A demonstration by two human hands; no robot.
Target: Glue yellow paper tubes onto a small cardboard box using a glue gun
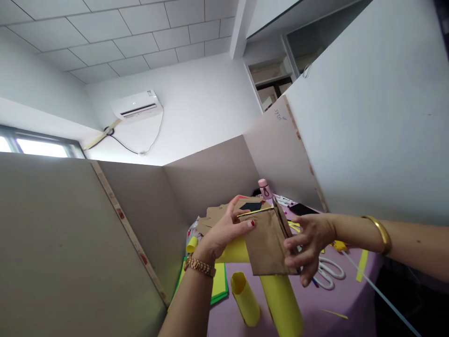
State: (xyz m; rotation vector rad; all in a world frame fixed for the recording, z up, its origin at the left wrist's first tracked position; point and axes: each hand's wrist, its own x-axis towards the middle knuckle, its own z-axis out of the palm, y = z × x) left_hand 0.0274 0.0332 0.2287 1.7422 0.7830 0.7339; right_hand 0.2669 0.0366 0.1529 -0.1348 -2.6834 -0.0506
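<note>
Between my two hands I hold a brown cardboard box [264, 243] above the table, with dark edges and a raised flap at its top right. My left hand [229, 229] grips its upper left side, thumb on the near face and fingers behind the top. On the right side, my right hand [305, 243] presses its curled fingers against the box. Below and behind the box lie yellow paper tubes, a long one [282, 304] partly covered by it. A shorter yellow tube [245, 299] is to its left.
White-handled scissors [328, 272] lie right of the box. Yellow and green paper sheets [220, 285] are at left, brown cardboard pieces [212, 217] behind. A pink bottle [264, 188] and a dark phone [303, 209] stand farther back. Partitions [210, 173] surround the purple-covered table [319, 323].
</note>
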